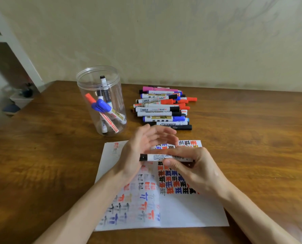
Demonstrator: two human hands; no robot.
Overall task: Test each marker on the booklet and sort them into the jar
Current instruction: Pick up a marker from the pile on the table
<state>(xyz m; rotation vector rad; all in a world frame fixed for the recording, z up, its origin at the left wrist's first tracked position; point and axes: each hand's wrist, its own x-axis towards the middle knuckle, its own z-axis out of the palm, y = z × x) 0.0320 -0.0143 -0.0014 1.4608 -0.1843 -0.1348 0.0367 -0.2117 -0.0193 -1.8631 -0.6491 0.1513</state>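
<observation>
Over the open booklet [182, 212], the right hand [196, 166] pinched a black-ended marker [157, 157] level; the left hand [139, 148] stood open at its black end. Behind, a clear jar [100, 81] held several markers, a marker pile [162, 110] lying near it on the worktop [252, 138].

This one view comes from a wide-angle camera on the person's head, facing forward and tilted steeply down at a wooden table [252, 147]. It hangs close over the booklet [185, 212], which fills the lower middle of the picture, its near edge close to the bottom. Beyond the booklet and to the left stands the jar [117, 92]; straight beyond it lies the pile of markers [162, 108]. Farther beyond the booklet, the wall [182, 41] fills the upper third.
</observation>
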